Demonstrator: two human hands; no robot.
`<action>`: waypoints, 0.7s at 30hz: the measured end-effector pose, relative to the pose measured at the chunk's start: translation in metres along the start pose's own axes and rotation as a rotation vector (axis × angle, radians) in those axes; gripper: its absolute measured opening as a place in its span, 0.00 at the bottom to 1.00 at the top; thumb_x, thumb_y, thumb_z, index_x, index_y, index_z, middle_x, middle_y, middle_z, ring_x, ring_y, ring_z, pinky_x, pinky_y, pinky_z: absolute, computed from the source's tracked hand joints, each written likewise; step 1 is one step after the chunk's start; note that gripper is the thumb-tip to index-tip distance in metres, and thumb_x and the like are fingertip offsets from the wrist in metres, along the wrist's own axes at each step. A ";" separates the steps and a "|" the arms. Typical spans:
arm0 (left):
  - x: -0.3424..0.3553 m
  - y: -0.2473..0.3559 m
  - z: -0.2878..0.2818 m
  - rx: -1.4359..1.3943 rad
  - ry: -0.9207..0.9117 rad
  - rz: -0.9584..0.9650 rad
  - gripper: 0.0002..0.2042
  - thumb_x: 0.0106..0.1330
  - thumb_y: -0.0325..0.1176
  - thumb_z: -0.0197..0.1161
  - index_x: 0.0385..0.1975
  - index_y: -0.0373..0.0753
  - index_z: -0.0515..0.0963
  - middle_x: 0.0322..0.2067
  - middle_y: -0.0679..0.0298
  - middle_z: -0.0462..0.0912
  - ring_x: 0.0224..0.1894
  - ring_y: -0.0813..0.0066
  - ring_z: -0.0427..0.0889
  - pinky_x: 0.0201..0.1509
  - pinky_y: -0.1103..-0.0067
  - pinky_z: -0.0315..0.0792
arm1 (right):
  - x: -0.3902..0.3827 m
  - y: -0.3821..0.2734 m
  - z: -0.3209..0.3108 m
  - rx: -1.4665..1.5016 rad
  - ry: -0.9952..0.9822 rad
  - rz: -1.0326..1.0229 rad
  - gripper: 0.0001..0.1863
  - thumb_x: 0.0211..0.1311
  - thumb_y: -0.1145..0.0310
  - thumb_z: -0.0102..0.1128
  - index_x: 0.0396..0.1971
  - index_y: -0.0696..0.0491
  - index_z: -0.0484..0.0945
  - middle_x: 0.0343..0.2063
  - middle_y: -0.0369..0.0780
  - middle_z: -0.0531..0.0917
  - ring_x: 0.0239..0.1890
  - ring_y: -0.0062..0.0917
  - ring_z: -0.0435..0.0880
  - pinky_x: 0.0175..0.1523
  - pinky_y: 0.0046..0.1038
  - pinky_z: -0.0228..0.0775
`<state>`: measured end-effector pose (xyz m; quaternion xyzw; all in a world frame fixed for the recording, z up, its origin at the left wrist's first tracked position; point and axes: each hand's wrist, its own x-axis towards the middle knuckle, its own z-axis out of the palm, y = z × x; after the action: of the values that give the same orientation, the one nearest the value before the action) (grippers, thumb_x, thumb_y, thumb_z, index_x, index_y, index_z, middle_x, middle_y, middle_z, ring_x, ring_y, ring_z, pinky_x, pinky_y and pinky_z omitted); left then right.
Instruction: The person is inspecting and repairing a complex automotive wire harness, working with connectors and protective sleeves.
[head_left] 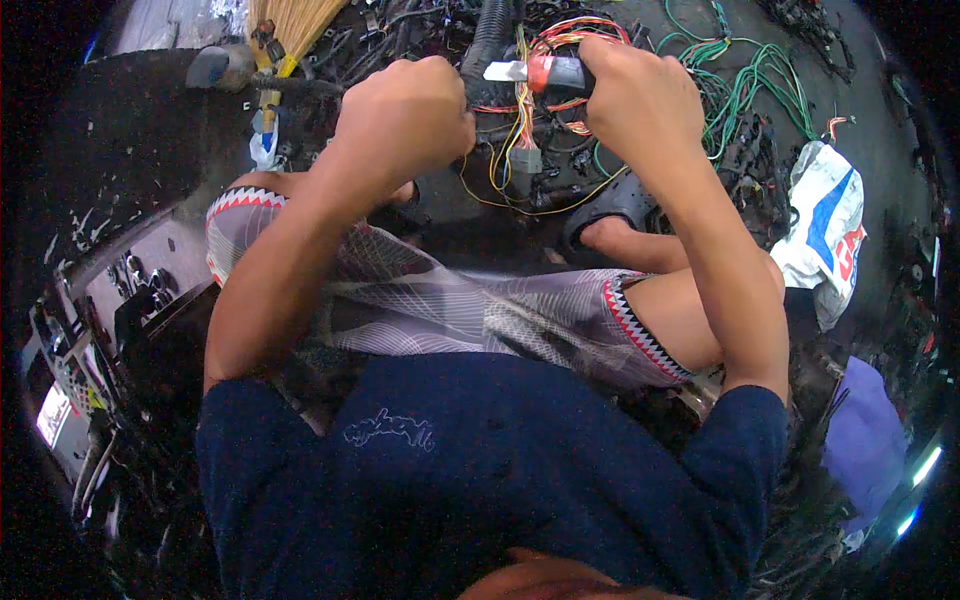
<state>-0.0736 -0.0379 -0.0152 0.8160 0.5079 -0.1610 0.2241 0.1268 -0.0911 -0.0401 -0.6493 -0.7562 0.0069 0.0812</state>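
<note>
My left hand (405,120) is closed in a fist at the upper middle, beside a black corrugated tube (488,40). What its fingers hold, if anything, is hidden. Across from it, my right hand (645,100) grips a knife (562,73) with a red and dark handle. Its short pale blade (505,71) points left toward my left hand, at a bundle of thin coloured wires (524,105). Those wires run down to a grey connector (525,160). A yellow wire (530,212) loops below it, near my feet.
Green wires (765,85) lie tangled at the upper right. A broom (300,30) is at the upper left. Beside my right knee lies a white bag (822,220) with blue and red print; a purple cloth (865,440) is farther down. Dark cable scraps (745,185) litter the floor.
</note>
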 end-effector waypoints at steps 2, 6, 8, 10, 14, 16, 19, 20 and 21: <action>0.001 0.000 -0.002 -0.024 0.073 0.030 0.15 0.52 0.40 0.63 0.27 0.31 0.78 0.31 0.45 0.80 0.38 0.48 0.80 0.44 0.61 0.74 | 0.009 0.000 0.002 -0.015 -0.078 0.088 0.07 0.49 0.66 0.55 0.26 0.52 0.75 0.24 0.44 0.82 0.30 0.42 0.82 0.35 0.43 0.73; -0.006 -0.014 0.011 -0.105 0.004 -0.046 0.13 0.52 0.38 0.60 0.28 0.31 0.78 0.31 0.45 0.81 0.37 0.48 0.81 0.43 0.63 0.74 | 0.017 0.105 0.002 -0.242 -0.144 0.547 0.17 0.52 0.63 0.51 0.42 0.46 0.78 0.38 0.49 0.82 0.42 0.46 0.80 0.46 0.45 0.72; 0.000 -0.028 0.010 -0.150 0.042 0.025 0.14 0.52 0.38 0.62 0.25 0.29 0.77 0.28 0.44 0.79 0.35 0.46 0.80 0.41 0.61 0.73 | 0.009 0.140 -0.028 -0.165 -0.091 0.659 0.21 0.52 0.61 0.53 0.48 0.47 0.76 0.41 0.49 0.81 0.43 0.47 0.79 0.47 0.43 0.71; 0.005 -0.029 0.004 -0.259 -0.013 -0.025 0.14 0.52 0.37 0.62 0.24 0.29 0.77 0.24 0.44 0.79 0.31 0.45 0.80 0.37 0.62 0.73 | -0.001 0.108 -0.015 -0.131 -0.042 0.534 0.20 0.51 0.63 0.56 0.47 0.48 0.76 0.40 0.49 0.80 0.43 0.47 0.79 0.46 0.42 0.71; -0.003 -0.021 0.009 -0.280 0.004 0.038 0.12 0.52 0.36 0.63 0.23 0.30 0.77 0.19 0.46 0.77 0.26 0.48 0.79 0.33 0.64 0.73 | -0.005 0.020 -0.038 0.034 -0.109 0.314 0.19 0.47 0.65 0.60 0.43 0.47 0.77 0.33 0.47 0.82 0.37 0.45 0.81 0.41 0.42 0.73; -0.006 -0.020 0.006 -0.312 -0.014 0.050 0.12 0.52 0.36 0.63 0.23 0.30 0.77 0.19 0.46 0.77 0.25 0.49 0.79 0.33 0.65 0.73 | -0.007 0.007 -0.039 0.115 -0.168 0.238 0.19 0.46 0.69 0.60 0.43 0.49 0.77 0.32 0.48 0.81 0.36 0.46 0.80 0.39 0.40 0.72; -0.001 -0.018 0.004 -0.357 -0.020 0.079 0.12 0.53 0.36 0.63 0.23 0.31 0.76 0.18 0.48 0.77 0.24 0.52 0.80 0.31 0.66 0.73 | -0.006 0.004 -0.030 0.230 -0.101 0.219 0.19 0.44 0.70 0.62 0.42 0.49 0.77 0.31 0.48 0.81 0.35 0.45 0.80 0.37 0.40 0.72; 0.001 -0.017 0.005 -0.370 -0.027 0.091 0.12 0.53 0.36 0.63 0.23 0.31 0.76 0.17 0.49 0.77 0.23 0.53 0.80 0.30 0.67 0.73 | -0.006 0.004 -0.026 0.228 -0.101 0.222 0.19 0.44 0.70 0.62 0.42 0.49 0.77 0.31 0.48 0.81 0.35 0.45 0.80 0.37 0.40 0.72; 0.002 -0.015 0.004 -0.370 -0.028 0.094 0.12 0.53 0.36 0.63 0.23 0.31 0.76 0.17 0.49 0.77 0.23 0.53 0.80 0.30 0.67 0.73 | -0.006 0.004 -0.021 0.270 -0.042 0.186 0.16 0.45 0.68 0.64 0.39 0.51 0.77 0.27 0.46 0.81 0.31 0.41 0.81 0.34 0.36 0.71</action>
<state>-0.0867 -0.0331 -0.0228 0.7813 0.4872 -0.0657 0.3847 0.1347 -0.0988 -0.0205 -0.6995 -0.6864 0.1293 0.1509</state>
